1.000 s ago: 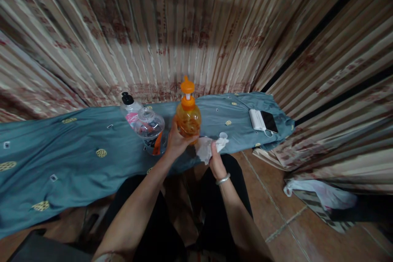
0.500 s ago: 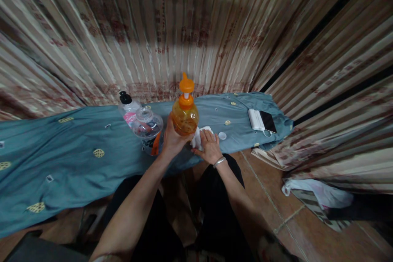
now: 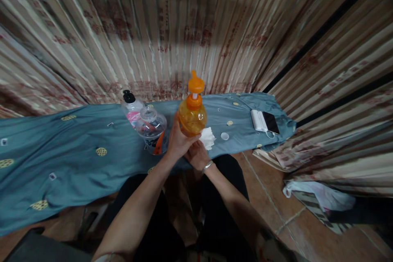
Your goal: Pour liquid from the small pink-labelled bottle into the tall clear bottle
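An orange see-through pump bottle (image 3: 193, 116) with an orange pump head stands upright in the grip of my left hand (image 3: 179, 141), whose fingers wrap its left side. My right hand (image 3: 197, 154) is close under the bottle's base, beside my left hand; its fingertips are hidden there. Just right of the bottle lies a crumpled white tissue (image 3: 208, 138), with a small white cap (image 3: 224, 136) beyond it. To the left stands a clear, wide-bodied bottle (image 3: 151, 127) without a lid. Behind it is a clear bottle with a black cap (image 3: 131, 104) and a pink label.
A blue-green patterned cloth (image 3: 76, 143) covers the long narrow surface. A white power bank (image 3: 258, 120) and a dark phone (image 3: 270, 123) lie at its right end, with a white cable. Pleated curtains (image 3: 184, 20) hang behind. A plastic bag (image 3: 322, 194) lies on the right.
My right hand has left the tissue and moved left to the base of the pump bottle. My left hand still holds the bottle, now slightly further right in view.
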### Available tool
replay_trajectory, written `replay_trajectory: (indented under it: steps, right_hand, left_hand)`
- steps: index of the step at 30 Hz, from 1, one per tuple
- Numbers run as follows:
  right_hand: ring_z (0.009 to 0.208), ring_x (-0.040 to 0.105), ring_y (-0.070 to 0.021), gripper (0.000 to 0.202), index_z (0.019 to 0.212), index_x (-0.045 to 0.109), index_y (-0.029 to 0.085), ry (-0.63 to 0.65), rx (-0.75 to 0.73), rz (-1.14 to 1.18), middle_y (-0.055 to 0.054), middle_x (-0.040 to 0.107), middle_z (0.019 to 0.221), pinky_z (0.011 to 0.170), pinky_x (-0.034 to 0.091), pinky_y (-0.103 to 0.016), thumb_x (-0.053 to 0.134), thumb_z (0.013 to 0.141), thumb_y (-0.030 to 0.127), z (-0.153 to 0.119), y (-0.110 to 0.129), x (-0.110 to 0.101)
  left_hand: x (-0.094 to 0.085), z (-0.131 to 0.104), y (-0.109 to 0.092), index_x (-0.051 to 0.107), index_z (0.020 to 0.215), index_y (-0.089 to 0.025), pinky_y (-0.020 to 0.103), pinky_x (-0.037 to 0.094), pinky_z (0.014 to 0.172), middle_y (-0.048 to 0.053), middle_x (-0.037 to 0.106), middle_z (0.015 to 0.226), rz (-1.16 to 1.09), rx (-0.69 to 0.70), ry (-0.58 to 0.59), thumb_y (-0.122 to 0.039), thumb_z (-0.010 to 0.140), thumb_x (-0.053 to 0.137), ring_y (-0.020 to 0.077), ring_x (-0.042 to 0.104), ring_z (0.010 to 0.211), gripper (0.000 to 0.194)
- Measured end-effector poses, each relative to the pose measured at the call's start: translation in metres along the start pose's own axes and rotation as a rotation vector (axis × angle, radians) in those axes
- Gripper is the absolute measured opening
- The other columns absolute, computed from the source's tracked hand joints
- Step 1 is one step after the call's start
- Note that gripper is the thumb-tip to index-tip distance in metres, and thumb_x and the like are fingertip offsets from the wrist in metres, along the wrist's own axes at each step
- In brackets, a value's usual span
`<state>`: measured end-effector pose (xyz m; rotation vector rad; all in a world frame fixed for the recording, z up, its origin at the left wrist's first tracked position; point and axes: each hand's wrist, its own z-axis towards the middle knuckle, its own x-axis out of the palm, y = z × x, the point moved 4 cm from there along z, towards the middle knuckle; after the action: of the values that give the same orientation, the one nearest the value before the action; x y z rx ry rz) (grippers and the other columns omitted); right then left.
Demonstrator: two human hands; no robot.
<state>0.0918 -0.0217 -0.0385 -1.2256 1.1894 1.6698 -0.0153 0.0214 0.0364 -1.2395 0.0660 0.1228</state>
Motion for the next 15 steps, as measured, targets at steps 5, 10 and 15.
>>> replay_trajectory:
  steps: [5,10,15]
  right_hand:
    - [0.140,0.060,-0.0316,0.045,0.143,0.063,0.015,0.023,-0.018,0.261,-0.020,0.065,0.148,0.119,0.048,-0.052,0.059,0.099,0.026,-0.043,-0.009,-0.028]
    - [0.111,0.076,-0.0276,0.032,0.120,0.075,0.022,-0.169,0.182,0.406,-0.012,0.080,0.121,0.101,0.059,-0.043,0.049,0.103,0.033,-0.049,-0.049,-0.067]
    - [0.116,0.074,-0.0321,0.062,0.142,0.060,0.015,-0.423,0.292,0.435,-0.019,0.075,0.131,0.102,0.058,-0.047,0.059,0.097,0.058,-0.023,-0.054,-0.095]
  left_hand:
    - [0.018,0.001,0.013,0.046,0.141,-0.020,0.051,0.052,0.109,0.017,0.061,0.142,-0.010,-0.018,0.043,-0.030,0.059,0.091,0.0344,0.061,0.132,0.094]
    - [0.030,0.000,0.019,0.051,0.132,-0.024,0.047,0.051,0.107,0.010,0.068,0.130,0.012,-0.028,0.058,-0.029,0.057,0.092,0.0320,0.066,0.122,0.086]
    - [0.036,0.002,0.017,0.052,0.130,-0.025,0.048,0.050,0.108,0.011,0.067,0.129,0.029,0.000,0.048,-0.037,0.064,0.090,0.0324,0.065,0.123,0.077]
